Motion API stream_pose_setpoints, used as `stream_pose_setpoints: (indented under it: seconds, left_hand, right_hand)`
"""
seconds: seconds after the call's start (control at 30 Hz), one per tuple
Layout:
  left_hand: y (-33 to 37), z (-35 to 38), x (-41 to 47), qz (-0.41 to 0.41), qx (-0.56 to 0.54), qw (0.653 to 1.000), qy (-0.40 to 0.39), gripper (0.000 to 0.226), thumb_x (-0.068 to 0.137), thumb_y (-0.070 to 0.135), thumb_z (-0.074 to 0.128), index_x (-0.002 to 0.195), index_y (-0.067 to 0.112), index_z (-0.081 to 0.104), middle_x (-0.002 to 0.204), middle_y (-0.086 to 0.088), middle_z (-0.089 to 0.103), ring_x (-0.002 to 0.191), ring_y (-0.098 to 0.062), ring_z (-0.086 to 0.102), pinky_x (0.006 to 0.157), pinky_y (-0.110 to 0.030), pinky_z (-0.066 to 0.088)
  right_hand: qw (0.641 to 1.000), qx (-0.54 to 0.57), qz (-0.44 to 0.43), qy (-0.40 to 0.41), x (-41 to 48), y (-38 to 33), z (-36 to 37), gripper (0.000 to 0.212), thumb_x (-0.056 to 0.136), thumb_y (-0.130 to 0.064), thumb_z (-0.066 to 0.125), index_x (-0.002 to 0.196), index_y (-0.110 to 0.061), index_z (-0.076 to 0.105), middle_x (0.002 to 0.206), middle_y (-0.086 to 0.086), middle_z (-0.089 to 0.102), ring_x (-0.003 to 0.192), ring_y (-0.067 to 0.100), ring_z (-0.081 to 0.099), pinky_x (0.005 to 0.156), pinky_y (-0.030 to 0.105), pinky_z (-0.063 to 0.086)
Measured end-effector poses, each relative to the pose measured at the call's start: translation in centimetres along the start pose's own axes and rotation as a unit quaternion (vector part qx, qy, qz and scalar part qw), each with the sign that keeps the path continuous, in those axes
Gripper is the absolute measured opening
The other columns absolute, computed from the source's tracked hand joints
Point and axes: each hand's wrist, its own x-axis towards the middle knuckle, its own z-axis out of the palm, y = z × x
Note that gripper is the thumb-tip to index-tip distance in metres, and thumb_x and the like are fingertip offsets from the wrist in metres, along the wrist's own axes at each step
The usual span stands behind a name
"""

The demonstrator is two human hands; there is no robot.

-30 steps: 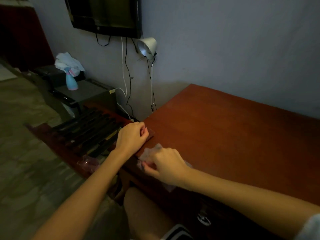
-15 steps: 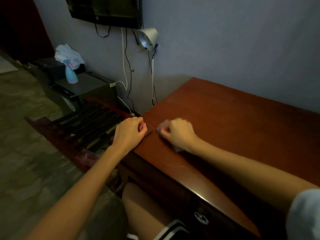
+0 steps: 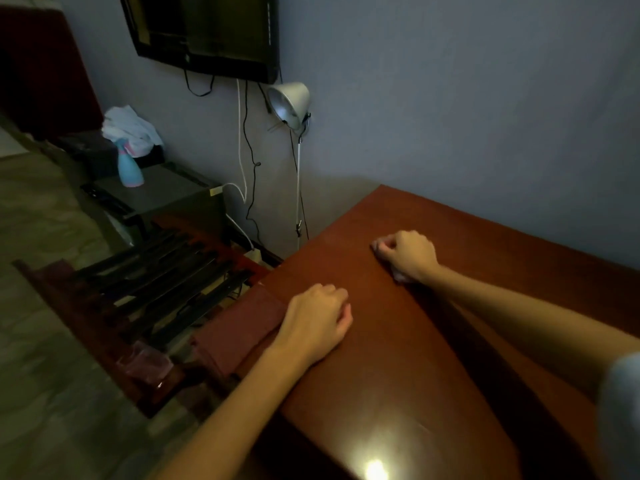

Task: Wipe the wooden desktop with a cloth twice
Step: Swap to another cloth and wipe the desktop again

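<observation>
Hands curled: right hand [image 3: 407, 255] seemingly balled on cloth [image 3: 398, 277], left hand [image 3: 317, 322] resting on desktop [image 3: 398, 358].

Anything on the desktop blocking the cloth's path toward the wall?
Nothing visible. The right hand presses the cloth on the desktop, bare ahead up to the wall. The left hand rests nearer the left edge, behind it.

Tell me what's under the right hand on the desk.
Under the right hand, a pale cloth peeks out at the heel and fingertips, pressed on the wooden desktop. Most of it is covered.
</observation>
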Motion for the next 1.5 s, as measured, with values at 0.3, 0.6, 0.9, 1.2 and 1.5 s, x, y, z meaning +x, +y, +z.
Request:
stream_pose_setpoints:
  seconds: [0.3,0.6,0.9,1.2,1.5]
  left_hand:
    - [-0.7,0.7,0.0,-0.03,-0.015,0.998,0.052,0.027,0.084,0.026,0.05,0.063,0.025,0.033,0.063,0.01,0.036,0.062,-0.009,0.039,0.052,-0.025,0.03]
    - [-0.6,0.6,-0.1,-0.036,-0.011,0.999,0.035,0.025,0.086,0.027,0.049,0.064,0.022,0.039,0.064,0.008,0.042,0.064,-0.01,0.041,0.053,-0.026,0.033]
    - [-0.3,0.1,0.0,-0.061,-0.013,0.998,0.023,0.024,0.088,0.029,0.047,0.066,0.021,0.041,0.068,0.006,0.046,0.068,-0.013,0.049,0.056,-0.028,0.035]
    - [0.0,0.1,-0.1,-0.051,-0.006,0.997,0.052,0.023,0.079,0.027,0.051,0.058,0.021,0.044,0.061,0.007,0.046,0.057,-0.013,0.047,0.047,-0.024,0.034]
    - [-2.4,-3.2,-2.7,-0.02,0.007,0.996,0.091,0.025,0.089,0.027,0.046,0.065,0.021,0.044,0.061,0.009,0.045,0.057,-0.008,0.044,0.05,-0.023,0.038]
  right_hand:
    - [0.994,0.047,-0.089,-0.048,6.0,-10.3,2.4,0.032,0.095,-0.039,0.045,0.084,-0.02,0.069,0.055,-0.002,0.059,0.055,0.015,0.059,0.061,0.022,0.048]
    - [0.988,0.01,-0.137,-0.064,-1.5,-0.1,-0.1,0.045,0.09,-0.049,0.041,0.057,-0.018,0.045,0.059,-0.002,0.052,0.057,0.016,0.05,0.052,0.027,0.032]
    - [0.997,0.012,-0.074,-0.033,0.4,-4.9,0.5,0.033,0.096,-0.044,0.042,0.102,-0.028,0.07,0.061,0.002,0.067,0.054,0.013,0.063,0.058,0.024,0.047]
    - [0.99,0.014,-0.124,-0.06,-10.5,1.2,-2.2,0.039,0.088,-0.053,0.038,0.064,-0.027,0.053,0.069,-0.004,0.059,0.073,0.021,0.063,0.058,0.025,0.03]
    - [0.996,0.003,-0.081,-0.024,-6.4,-6.2,-0.6,0.033,0.096,-0.045,0.044,0.104,-0.027,0.07,0.076,0.0,0.07,0.077,0.023,0.068,0.059,0.024,0.041]
